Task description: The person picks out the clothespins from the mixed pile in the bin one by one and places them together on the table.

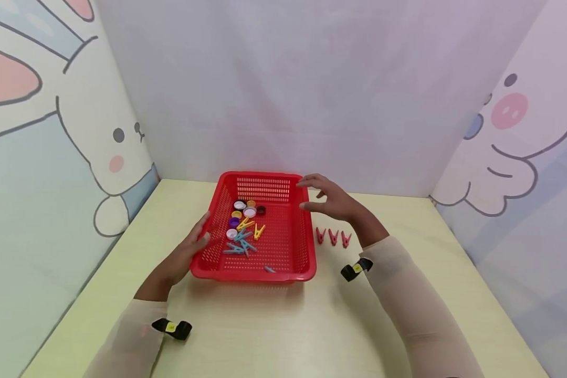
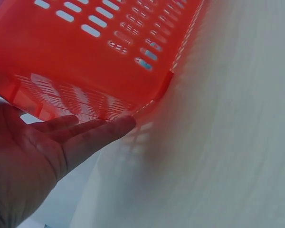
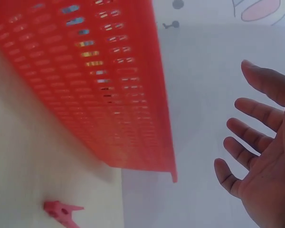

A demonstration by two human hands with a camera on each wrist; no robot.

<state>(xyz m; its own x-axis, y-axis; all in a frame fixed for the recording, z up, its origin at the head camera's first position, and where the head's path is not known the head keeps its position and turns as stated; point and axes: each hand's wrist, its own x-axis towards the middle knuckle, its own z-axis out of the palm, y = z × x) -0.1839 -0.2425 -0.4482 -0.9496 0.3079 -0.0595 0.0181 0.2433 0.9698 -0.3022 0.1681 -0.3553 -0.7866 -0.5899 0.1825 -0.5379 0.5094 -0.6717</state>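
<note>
The red basket (image 1: 280,231) is on the table (image 1: 245,336) between the two hands, with caps (image 1: 249,212), yellow pegs (image 1: 259,232) and blue pegs (image 1: 245,245) loose inside, mostly toward its left. The left hand (image 1: 181,258) lies along the outside of the left wall, its fingers straight and close to one another; whether its thumb presses the rim I cannot tell. The right hand (image 1: 333,199) is spread beside the far end of the right rim, holding nothing and, in the right wrist view, apart from the plastic. Three red pegs (image 1: 333,237) lie on the table to the right of the basket. The basket looks like thin moulded plastic: light, fairly stiff, perhaps giving a little along the pierced walls, smooth enough to slide, and not fragile. The turned-out rim should give the surest hold, taken midway along both long sides and kept level, since a tilt would likely send the caps and pegs skidding. One blue peg is partly hidden behind the near wall, and the overlapping caps are hard to count. The left wrist view cuts off most of the basket, the right wrist view shows only one red peg, and whether the base sits wholly flat is unclear.
</note>
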